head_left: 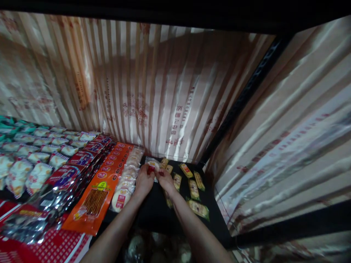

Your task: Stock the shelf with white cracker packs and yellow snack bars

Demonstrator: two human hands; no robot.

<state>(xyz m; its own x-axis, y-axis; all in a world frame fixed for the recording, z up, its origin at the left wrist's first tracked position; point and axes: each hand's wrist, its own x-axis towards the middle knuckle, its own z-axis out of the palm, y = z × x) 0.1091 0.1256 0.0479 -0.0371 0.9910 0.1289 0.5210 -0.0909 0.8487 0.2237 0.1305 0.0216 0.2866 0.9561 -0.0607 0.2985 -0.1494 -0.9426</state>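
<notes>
Both hands meet at the back of the black shelf (153, 215), around a clear packet of round white crackers (152, 163) with a red label. My left hand (144, 179) pinches its left side; my right hand (165, 179) has its fingers closed at its right side. A row of similar cracker packets (120, 199) overlaps along the left of my left hand. Small yellow-wrapped snack packs (193, 189) lie scattered to the right of my right hand, one partly hidden by my right wrist.
Orange packs of stick snacks (94, 201) and dark shiny packets (65, 179) line the left, with several white snack bags (38, 175) beyond. A pleated printed curtain (170, 91) hangs behind. A dark post (246, 98) rises at the right corner. Round wrapped items (137, 248) sit below the front edge.
</notes>
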